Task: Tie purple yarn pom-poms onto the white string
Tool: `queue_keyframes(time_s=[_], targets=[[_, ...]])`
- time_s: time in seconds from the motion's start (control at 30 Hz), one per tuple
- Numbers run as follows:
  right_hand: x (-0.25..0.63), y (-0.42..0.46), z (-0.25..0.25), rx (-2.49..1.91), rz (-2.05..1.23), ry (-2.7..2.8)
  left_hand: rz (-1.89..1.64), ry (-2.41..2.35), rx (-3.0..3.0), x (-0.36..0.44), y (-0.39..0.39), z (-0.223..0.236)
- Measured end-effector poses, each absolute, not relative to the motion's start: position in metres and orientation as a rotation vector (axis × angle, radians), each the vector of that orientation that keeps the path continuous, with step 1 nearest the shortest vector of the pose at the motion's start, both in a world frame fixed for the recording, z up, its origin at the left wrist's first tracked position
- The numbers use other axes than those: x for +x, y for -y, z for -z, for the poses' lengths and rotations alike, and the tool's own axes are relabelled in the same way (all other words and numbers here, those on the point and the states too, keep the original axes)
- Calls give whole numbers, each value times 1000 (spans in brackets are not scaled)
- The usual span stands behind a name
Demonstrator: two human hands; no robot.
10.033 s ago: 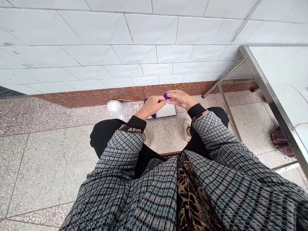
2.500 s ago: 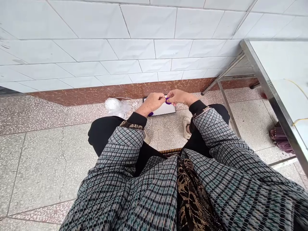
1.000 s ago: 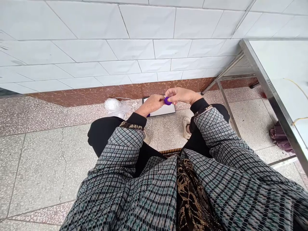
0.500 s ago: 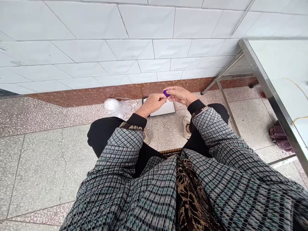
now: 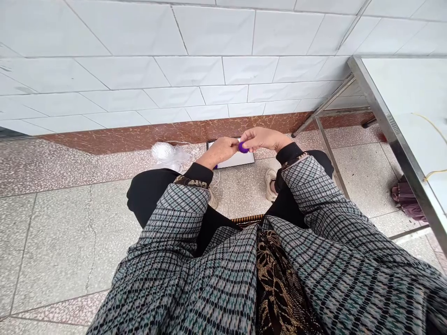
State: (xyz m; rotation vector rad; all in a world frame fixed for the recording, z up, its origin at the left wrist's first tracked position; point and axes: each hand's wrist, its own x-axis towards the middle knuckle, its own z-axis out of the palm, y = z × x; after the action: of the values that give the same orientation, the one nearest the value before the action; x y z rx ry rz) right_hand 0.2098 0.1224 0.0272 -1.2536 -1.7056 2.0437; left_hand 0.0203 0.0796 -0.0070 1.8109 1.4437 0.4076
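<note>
Pinches purple piece [image 5: 243, 148] in right hand [image 5: 263, 139], above white panel [image 5: 238, 160]; curls left hand [image 5: 220, 152] at the piece's left edge, cannot tell gripping what. Faces far tiled wall [image 5: 204, 72]; has table edge [image 5: 389, 124] right, roomy floor [image 5: 63, 232] left.

Both hands raised in front of the body, fingertips meeting between the spread knees [image 5: 141, 190].
Left forearm [image 5: 185, 202] extends forward and angles inward; left wrist [image 5: 199, 174] is nearly in line with it. The left hand [image 5: 220, 150] presents its back to the viewer, fingers curled, thumb and forefinger drawn together. Right forearm [image 5: 307, 181] mirrors this angle from the opposite side; right wrist [image 5: 289, 152] turns the right hand [image 5: 262, 138] further inward, knuckles uppermost, thumb and fingers pinched downward. Both elbows are bent.
</note>
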Motion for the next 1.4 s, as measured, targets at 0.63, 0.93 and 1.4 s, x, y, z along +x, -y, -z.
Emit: queue_keyframes(time_s=[0.63,0.93,1.4], targets=[[196,-129,-13,-1337,-1908,943,-532,-1332,1812,27,-75,6],[209,-121,-24,-1299,-1987,1639,-469,-1496,1830,19,-80,7],[198,-127,-22,-1227,-1895,934,-580,-1317,1663,32,-73,1]])
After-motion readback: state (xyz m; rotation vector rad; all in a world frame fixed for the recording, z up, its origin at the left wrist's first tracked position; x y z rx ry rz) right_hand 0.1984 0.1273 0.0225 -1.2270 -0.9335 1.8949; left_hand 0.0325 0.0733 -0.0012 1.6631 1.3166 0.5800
